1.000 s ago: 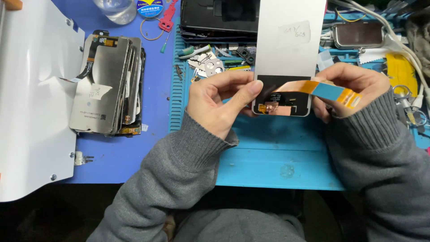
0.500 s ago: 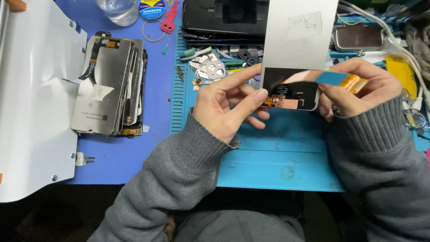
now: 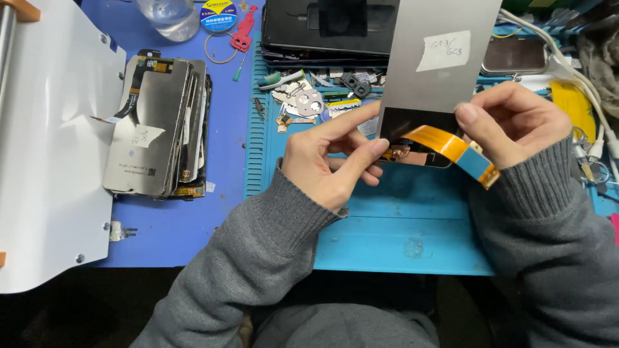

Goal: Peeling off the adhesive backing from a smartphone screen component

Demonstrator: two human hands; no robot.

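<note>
I hold a phone display panel (image 3: 438, 71) upright above the light blue work mat (image 3: 400, 225), its grey back with a white paper label facing me. My left hand (image 3: 329, 161) pinches the panel's lower left edge with thumb and forefinger. My right hand (image 3: 516, 122) grips the lower right edge. An orange flex ribbon cable (image 3: 451, 149) with a blue end curves out from the panel's bottom and lies against my right hand's fingers.
A stack of similar display panels (image 3: 158, 129) lies on the dark blue mat to the left, beside a white curved metal sheet (image 3: 45, 161). Small parts and tools (image 3: 309, 96), a dark tray (image 3: 329, 26), a tape roll (image 3: 217, 14), a glass (image 3: 169, 14) and cables (image 3: 580, 71) crowd the back.
The flex ribbon, stretched out to the right a second ago, now curls down from the panel's bottom. My right hand has shifted up the panel's edge.
</note>
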